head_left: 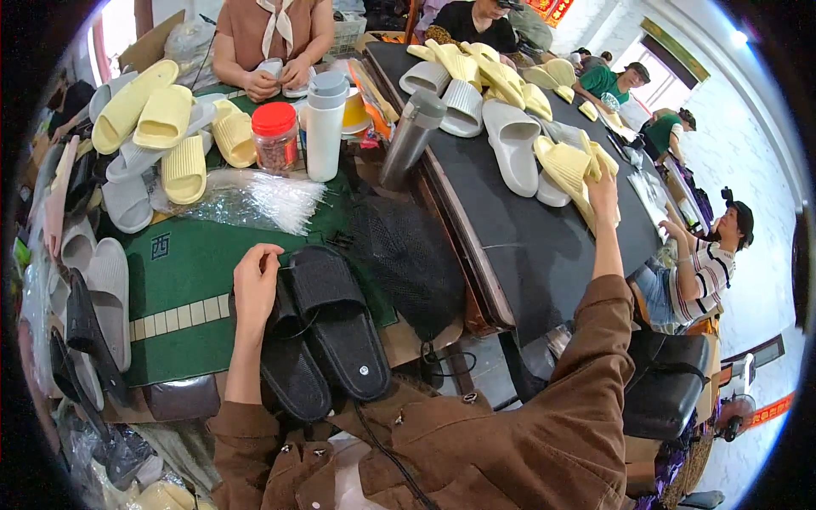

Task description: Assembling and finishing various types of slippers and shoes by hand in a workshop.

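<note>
My left hand (257, 285) is closed with its fingers curled, beside a pair of black slide slippers; whatever its fingertips hold is hidden. The right black slipper (344, 327) lies in full view, while my left hand partly covers the other black slipper (293, 374). My right arm stretches out to the far right. There my right hand (603, 194) grips the edge of a pale yellow slipper (565, 166) on the black conveyor belt (527, 263). Several white and yellow slippers lie around it, with a white slipper (512, 149) just to the left.
On the green mat (187, 280) lie white plastic ties (280, 200) in a clear bag. Behind them stand a red-lidded jar (274, 136), a white bottle (326, 127) and a steel flask (414, 140). Yellow slippers (136, 106) pile at left. Co-workers sit across and along the belt.
</note>
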### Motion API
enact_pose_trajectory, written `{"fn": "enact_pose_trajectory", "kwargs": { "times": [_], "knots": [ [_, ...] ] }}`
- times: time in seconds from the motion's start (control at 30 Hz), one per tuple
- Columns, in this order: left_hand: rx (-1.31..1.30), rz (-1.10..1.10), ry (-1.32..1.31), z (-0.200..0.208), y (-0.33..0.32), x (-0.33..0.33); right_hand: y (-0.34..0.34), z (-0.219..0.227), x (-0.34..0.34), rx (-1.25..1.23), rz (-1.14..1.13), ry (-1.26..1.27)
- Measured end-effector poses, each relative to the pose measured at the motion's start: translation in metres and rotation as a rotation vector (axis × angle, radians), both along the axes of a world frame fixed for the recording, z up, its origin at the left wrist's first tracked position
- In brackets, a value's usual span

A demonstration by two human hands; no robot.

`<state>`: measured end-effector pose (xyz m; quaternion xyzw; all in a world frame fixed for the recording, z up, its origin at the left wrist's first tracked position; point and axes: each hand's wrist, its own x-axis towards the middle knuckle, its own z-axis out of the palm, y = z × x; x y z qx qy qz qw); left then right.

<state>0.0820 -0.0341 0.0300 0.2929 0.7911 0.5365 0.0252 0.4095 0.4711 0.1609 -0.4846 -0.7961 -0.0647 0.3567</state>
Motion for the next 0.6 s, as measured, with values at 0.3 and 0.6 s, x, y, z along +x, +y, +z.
{"fn": "enact_pose_trajectory", "kwargs": {
  "times": [0.3,0.6],
  "knots": [
    [-0.027,-0.002,-0.037,0.008,-0.001,0.0,0.017,0.001,-0.004,-0.186,0.02,0.078],
    [-0.029,-0.029,0.027,0.003,-0.001,-0.001,-0.141,0.006,0.002,-0.443,0.461,0.419]
  ]
}}
